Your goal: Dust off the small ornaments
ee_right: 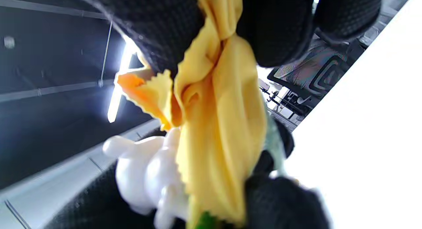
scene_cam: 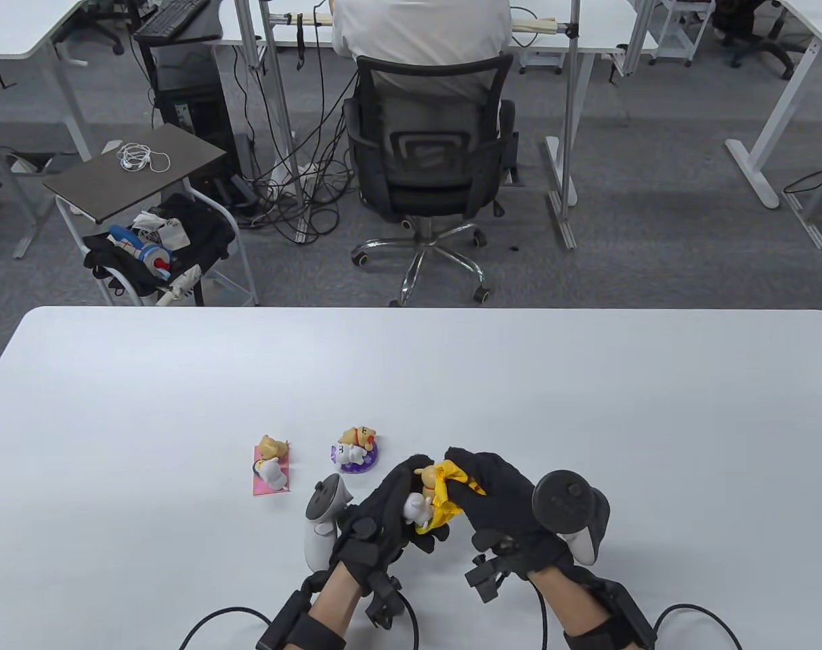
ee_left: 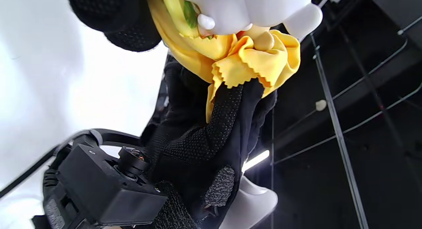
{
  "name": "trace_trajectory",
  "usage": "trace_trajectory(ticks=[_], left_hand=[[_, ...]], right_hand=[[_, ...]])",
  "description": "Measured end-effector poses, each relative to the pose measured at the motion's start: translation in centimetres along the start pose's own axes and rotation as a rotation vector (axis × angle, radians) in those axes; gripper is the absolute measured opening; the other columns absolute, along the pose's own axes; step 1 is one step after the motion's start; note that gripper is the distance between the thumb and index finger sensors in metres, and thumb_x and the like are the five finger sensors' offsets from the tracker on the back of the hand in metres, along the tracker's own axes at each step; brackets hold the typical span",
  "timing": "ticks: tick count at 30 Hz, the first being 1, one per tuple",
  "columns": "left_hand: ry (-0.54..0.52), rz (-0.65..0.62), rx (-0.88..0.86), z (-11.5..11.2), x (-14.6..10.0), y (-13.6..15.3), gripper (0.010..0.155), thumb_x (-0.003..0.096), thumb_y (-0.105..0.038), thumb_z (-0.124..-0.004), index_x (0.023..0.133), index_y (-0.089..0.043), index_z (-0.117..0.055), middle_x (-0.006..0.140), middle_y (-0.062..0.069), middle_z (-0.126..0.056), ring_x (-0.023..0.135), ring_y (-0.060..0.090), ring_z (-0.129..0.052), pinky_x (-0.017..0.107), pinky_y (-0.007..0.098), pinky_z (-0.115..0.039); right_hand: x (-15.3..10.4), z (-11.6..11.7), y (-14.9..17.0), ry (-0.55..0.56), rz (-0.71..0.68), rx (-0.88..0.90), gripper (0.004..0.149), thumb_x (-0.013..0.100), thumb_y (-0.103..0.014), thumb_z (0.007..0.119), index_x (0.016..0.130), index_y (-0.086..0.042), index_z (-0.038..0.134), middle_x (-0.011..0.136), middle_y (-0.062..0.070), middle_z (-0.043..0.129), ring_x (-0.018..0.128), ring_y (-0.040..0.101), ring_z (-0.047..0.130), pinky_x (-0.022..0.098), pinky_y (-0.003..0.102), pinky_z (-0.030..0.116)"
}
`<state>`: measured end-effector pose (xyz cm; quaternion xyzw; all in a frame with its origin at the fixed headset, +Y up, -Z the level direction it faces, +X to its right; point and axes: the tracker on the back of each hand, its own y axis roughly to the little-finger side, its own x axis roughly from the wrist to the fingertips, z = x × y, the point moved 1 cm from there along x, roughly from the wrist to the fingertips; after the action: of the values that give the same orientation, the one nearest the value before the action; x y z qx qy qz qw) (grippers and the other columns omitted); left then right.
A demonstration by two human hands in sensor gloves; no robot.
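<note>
White table (scene_cam: 181, 379), left hand (scene_cam: 384, 514) gripping white-and-tan figurine (scene_cam: 419, 504), right hand (scene_cam: 495, 501) pinching crumpled yellow cloth (scene_cam: 445, 501) against it

Both hands meet near the worktop's near edge: the left hand (scene_cam: 384, 508) curls round a small figurine, the right hand (scene_cam: 499, 494) pinches a yellow cloth against it.

I see my left hand (scene_cam: 391, 508) curled round a small white and tan figurine (scene_cam: 419, 504), lifted just above the white table (scene_cam: 587, 406). My right hand (scene_cam: 495, 494) bunches a yellow cloth (scene_cam: 447, 497) against it. Two more ornaments stand apart to the left: one on a pink base (scene_cam: 271, 466), one on a purple base (scene_cam: 355, 449). Beyond the table, a person sits in a black office chair (scene_cam: 428, 176).
</note>
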<state>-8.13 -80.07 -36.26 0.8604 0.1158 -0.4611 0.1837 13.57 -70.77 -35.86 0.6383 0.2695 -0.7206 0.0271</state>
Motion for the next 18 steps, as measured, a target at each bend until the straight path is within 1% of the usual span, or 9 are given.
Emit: trace_trajectory(ticks=[1, 3, 6, 8, 11, 13, 14, 16, 18], left_hand=[[-0.017, -0.003, -0.026, 0.1, 0.0, 0.3, 0.062, 0.0568, -0.063, -0.048, 0.111, -0.038, -0.032, 0.115, 0.013, -0.042, 0.073, 0.044, -0.082, 0.049, 0.041, -0.081], [0.013, -0.015, -0.147, 0.1, -0.1, 0.9, 0.069, 0.0556, -0.07, -0.05, 0.111, -0.039, -0.024, 0.111, 0.024, -0.035, 0.079, 0.042, -0.083, 0.055, 0.041, -0.084], [0.002, 0.006, -0.296, 0.4, -0.3, 1.6, 0.08, 0.0544, -0.074, -0.052, 0.109, -0.028, -0.016, 0.11, 0.027, -0.04, 0.081, 0.045, -0.084, 0.055, 0.043, -0.086], [-0.047, 0.032, -0.265, 0.9, -0.6, 1.9, 0.078, 0.0552, -0.073, -0.052, 0.109, -0.025, -0.022, 0.109, 0.024, -0.051, 0.076, 0.043, -0.091, 0.049, 0.042, -0.089], [-0.067, 0.055, -0.216, 1.3, -0.7, 1.9, 0.075, 0.0557, -0.072, -0.054, 0.109, -0.028, -0.025, 0.11, 0.022, -0.051, 0.076, 0.044, -0.091, 0.048, 0.044, -0.089], [-0.053, 0.085, -0.198, 1.1, -0.7, 1.9, 0.074, 0.056, -0.072, -0.058, 0.111, -0.031, -0.029, 0.111, 0.021, -0.051, 0.074, 0.044, -0.092, 0.047, 0.044, -0.089], [-0.03, 0.108, -0.183, 1.0, -0.6, 2.0, 0.073, 0.0557, -0.071, -0.06, 0.111, -0.032, -0.033, 0.111, 0.021, -0.052, 0.071, 0.043, -0.093, 0.046, 0.043, -0.088], [0.106, 0.136, -0.112, 0.2, -0.1, 2.0, 0.07, 0.0578, -0.07, -0.06, 0.112, -0.035, -0.033, 0.112, 0.02, -0.048, 0.07, 0.042, -0.088, 0.048, 0.042, -0.083], [0.144, 0.128, -0.074, -0.5, 0.2, 1.7, 0.067, 0.0587, -0.066, -0.063, 0.112, -0.035, -0.035, 0.113, 0.02, -0.045, 0.069, 0.043, -0.084, 0.049, 0.043, -0.08]], right_hand=[[0.1, 0.0, 0.1, -0.029, -0.008, 0.013, 0.049, 0.047, -0.034, 0.09, 0.093, -0.022, 0.083, 0.08, 0.014, 0.084, 0.061, 0.031, 0.089, 0.055, 0.058, 0.073], [0.0, -0.2, 0.0, -0.003, -0.007, 0.017, 0.049, 0.047, -0.034, 0.088, 0.094, -0.023, 0.081, 0.082, 0.014, 0.083, 0.063, 0.031, 0.088, 0.056, 0.057, 0.073], [0.1, -0.7, -0.4, 0.003, -0.003, 0.08, 0.049, 0.047, -0.035, 0.087, 0.094, -0.023, 0.081, 0.081, 0.013, 0.085, 0.06, 0.03, 0.091, 0.054, 0.056, 0.075], [0.1, -1.1, -0.4, -0.005, 0.021, 0.166, 0.049, 0.047, -0.035, 0.087, 0.094, -0.022, 0.08, 0.081, 0.013, 0.085, 0.06, 0.03, 0.091, 0.054, 0.056, 0.075], [0.3, -1.9, -0.5, 0.02, 0.051, 0.298, 0.049, 0.047, -0.035, 0.087, 0.094, -0.021, 0.08, 0.08, 0.013, 0.086, 0.06, 0.03, 0.092, 0.054, 0.056, 0.076], [0.3, -2.3, -0.4, 0.038, 0.064, 0.328, 0.049, 0.048, -0.033, 0.087, 0.095, -0.02, 0.079, 0.082, 0.013, 0.086, 0.061, 0.032, 0.091, 0.054, 0.056, 0.075], [0.3, -2.4, -0.4, 0.052, 0.065, 0.313, 0.05, 0.048, -0.032, 0.087, 0.095, -0.02, 0.078, 0.082, 0.014, 0.085, 0.062, 0.032, 0.091, 0.054, 0.057, 0.075], [0.3, -2.4, -0.1, 0.05, 0.052, 0.152, 0.053, 0.048, -0.032, 0.087, 0.098, -0.021, 0.075, 0.078, 0.014, 0.087, 0.057, 0.031, 0.092, 0.053, 0.056, 0.076], [0.4, -1.8, 0.1, 0.0, 0.048, -0.015, 0.056, 0.048, -0.03, 0.087, 0.102, -0.025, 0.072, 0.079, 0.015, 0.087, 0.058, 0.032, 0.092, 0.054, 0.057, 0.075]])
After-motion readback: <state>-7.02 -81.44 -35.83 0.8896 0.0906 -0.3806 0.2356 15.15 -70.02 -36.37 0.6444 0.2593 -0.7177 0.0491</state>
